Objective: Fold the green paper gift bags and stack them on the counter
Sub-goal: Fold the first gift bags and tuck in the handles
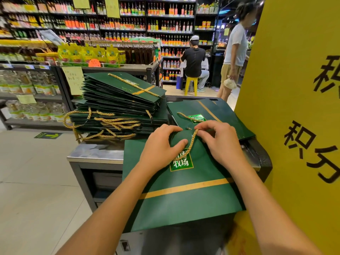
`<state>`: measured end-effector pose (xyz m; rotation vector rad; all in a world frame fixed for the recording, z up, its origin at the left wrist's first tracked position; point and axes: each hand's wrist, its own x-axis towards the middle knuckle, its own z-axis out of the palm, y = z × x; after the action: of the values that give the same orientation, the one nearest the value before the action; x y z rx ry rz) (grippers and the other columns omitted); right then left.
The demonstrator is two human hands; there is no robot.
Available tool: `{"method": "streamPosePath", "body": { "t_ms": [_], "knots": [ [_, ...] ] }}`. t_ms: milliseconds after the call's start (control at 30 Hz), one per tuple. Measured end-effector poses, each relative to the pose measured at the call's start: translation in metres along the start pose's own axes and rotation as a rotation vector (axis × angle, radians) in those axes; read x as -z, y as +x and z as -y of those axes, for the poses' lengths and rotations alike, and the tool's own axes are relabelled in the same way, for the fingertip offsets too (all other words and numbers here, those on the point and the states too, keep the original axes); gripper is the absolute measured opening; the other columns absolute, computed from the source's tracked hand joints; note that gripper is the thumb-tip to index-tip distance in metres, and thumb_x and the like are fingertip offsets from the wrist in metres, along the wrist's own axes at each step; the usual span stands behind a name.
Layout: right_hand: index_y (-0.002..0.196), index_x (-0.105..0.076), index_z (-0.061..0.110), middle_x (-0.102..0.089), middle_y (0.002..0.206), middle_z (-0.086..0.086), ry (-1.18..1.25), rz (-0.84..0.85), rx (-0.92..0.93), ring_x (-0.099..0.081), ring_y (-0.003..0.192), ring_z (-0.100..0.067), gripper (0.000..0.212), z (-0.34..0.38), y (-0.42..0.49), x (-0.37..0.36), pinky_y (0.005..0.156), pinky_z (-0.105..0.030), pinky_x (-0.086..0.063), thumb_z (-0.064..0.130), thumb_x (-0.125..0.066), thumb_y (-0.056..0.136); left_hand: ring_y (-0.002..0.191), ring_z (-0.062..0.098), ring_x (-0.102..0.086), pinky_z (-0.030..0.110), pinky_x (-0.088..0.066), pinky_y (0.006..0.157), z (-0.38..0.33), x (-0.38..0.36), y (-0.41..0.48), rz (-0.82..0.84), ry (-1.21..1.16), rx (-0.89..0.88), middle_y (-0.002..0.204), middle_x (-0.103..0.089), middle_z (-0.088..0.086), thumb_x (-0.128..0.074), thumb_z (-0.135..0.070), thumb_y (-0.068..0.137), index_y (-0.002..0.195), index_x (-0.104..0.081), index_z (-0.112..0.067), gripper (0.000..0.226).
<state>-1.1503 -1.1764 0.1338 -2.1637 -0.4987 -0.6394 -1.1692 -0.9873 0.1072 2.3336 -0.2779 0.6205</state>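
Note:
A flat green paper gift bag (pixel 184 196) with a gold stripe lies on the counter (pixel 95 155) right in front of me. My left hand (pixel 160 144) grips the bag's top edge, thumb on its face. My right hand (pixel 219 140) pinches the gold rope handle (pixel 189 150) near that same edge. Behind them lies another flat green bag (pixel 217 116) with its rope on top. A tall stack of folded green bags (pixel 119 103) stands at the counter's far left, rope handles hanging off its front.
A big yellow sign (pixel 294 126) with black characters walls off the right side. Shop shelves (pixel 55 80) full of bottles and packets stand beyond the counter. One person sits on a yellow stool (pixel 191 83) and another stands in the aisle (pixel 233 52). Tiled floor (pixel 33 181) lies at left.

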Motion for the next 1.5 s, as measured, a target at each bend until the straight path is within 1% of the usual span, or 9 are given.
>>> {"method": "streamPosePath", "body": {
  "t_ms": [67, 133, 233, 333, 600, 800, 1133, 1300, 1500],
  "knots": [
    [0.094, -0.079, 0.021, -0.067, 0.086, 0.018, 0.006, 0.0, 0.03, -0.062, 0.083, 0.007, 0.011, -0.003, -0.001, 0.0, 0.084, -0.009, -0.043, 0.012, -0.076, 0.088, 0.112, 0.011, -0.058, 0.042, -0.047, 0.1, 0.001, 0.0, 0.0, -0.004, -0.015, 0.0, 0.115, -0.063, -0.008, -0.072, -0.043, 0.089, 0.126, -0.065, -0.026, 0.041],
    [0.093, -0.08, 0.018, -0.069, 0.088, 0.015, 0.019, -0.018, 0.085, -0.061, 0.087, 0.012, 0.012, -0.008, -0.006, -0.001, 0.083, -0.003, -0.04, 0.008, -0.077, 0.086, 0.11, 0.011, -0.058, 0.043, -0.047, 0.099, 0.001, 0.0, 0.0, -0.013, -0.019, -0.009, 0.114, -0.062, -0.009, -0.072, -0.044, 0.088, 0.125, -0.065, -0.027, 0.041],
    [0.092, -0.08, 0.015, -0.071, 0.092, 0.007, 0.037, -0.038, 0.156, -0.065, 0.09, -0.001, 0.012, -0.014, -0.01, 0.0, 0.086, -0.012, -0.046, 0.005, -0.078, 0.085, 0.107, 0.011, -0.057, 0.043, -0.048, 0.098, 0.003, -0.001, -0.002, -0.036, -0.026, -0.029, 0.11, -0.061, -0.01, -0.072, -0.044, 0.088, 0.124, -0.065, -0.028, 0.04],
    [0.092, -0.08, 0.014, -0.069, 0.093, 0.004, 0.069, -0.044, 0.148, -0.066, 0.091, -0.009, 0.01, -0.016, -0.012, 0.001, 0.085, -0.02, -0.049, 0.007, -0.079, 0.085, 0.106, 0.009, -0.057, 0.042, -0.048, 0.098, 0.003, -0.001, -0.004, -0.052, -0.034, -0.04, 0.108, -0.061, -0.011, -0.073, -0.044, 0.087, 0.123, -0.066, -0.028, 0.04],
    [0.088, -0.079, 0.015, -0.068, 0.09, 0.004, 0.036, -0.021, 0.146, -0.062, 0.084, -0.008, 0.01, -0.015, -0.019, -0.002, 0.077, -0.014, -0.046, 0.008, -0.082, 0.082, 0.105, 0.009, -0.057, 0.039, -0.048, 0.095, 0.0, 0.001, -0.007, -0.068, 0.006, -0.077, 0.109, -0.062, -0.01, -0.072, -0.044, 0.088, 0.124, -0.065, -0.028, 0.04],
    [0.083, -0.079, 0.013, -0.066, 0.09, 0.001, 0.15, 0.028, 0.014, -0.06, 0.077, -0.009, 0.01, -0.014, -0.018, 0.0, 0.069, -0.011, -0.043, 0.007, -0.085, 0.078, 0.105, 0.01, -0.056, 0.039, -0.047, 0.095, 0.002, 0.0, -0.007, -0.066, 0.03, -0.099, 0.11, -0.061, -0.01, -0.072, -0.046, 0.088, 0.125, -0.065, -0.029, 0.041],
    [0.079, -0.077, 0.027, -0.066, 0.092, 0.005, 0.132, 0.028, -0.039, -0.06, 0.077, -0.008, 0.014, -0.002, -0.019, 0.005, 0.067, -0.012, -0.042, 0.017, -0.086, 0.078, 0.102, 0.013, -0.056, 0.041, -0.046, 0.092, -0.003, 0.002, -0.01, -0.092, 0.046, -0.137, 0.108, -0.061, -0.008, -0.074, -0.041, 0.087, 0.123, -0.066, -0.026, 0.04],
    [0.082, -0.078, 0.023, -0.062, 0.092, 0.007, 0.039, 0.02, 0.044, -0.059, 0.083, -0.008, 0.01, 0.009, -0.025, 0.015, 0.073, -0.015, -0.042, 0.019, -0.086, 0.078, 0.101, 0.01, -0.058, 0.038, -0.048, 0.089, -0.018, 0.015, -0.015, -0.118, 0.061, -0.129, 0.105, -0.063, -0.011, -0.077, -0.04, 0.085, 0.118, -0.069, -0.029, 0.035],
    [0.091, -0.076, 0.015, -0.063, 0.094, 0.006, -0.006, -0.163, 0.167, -0.061, 0.088, -0.007, 0.006, 0.021, -0.059, 0.018, 0.08, -0.018, -0.048, 0.013, -0.078, 0.086, 0.09, -0.001, -0.057, 0.032, -0.052, 0.081, -0.043, 0.039, -0.038, -0.169, 0.001, -0.127, 0.095, -0.065, -0.02, -0.078, -0.034, 0.085, 0.104, -0.073, -0.033, 0.019]
  ]
}}
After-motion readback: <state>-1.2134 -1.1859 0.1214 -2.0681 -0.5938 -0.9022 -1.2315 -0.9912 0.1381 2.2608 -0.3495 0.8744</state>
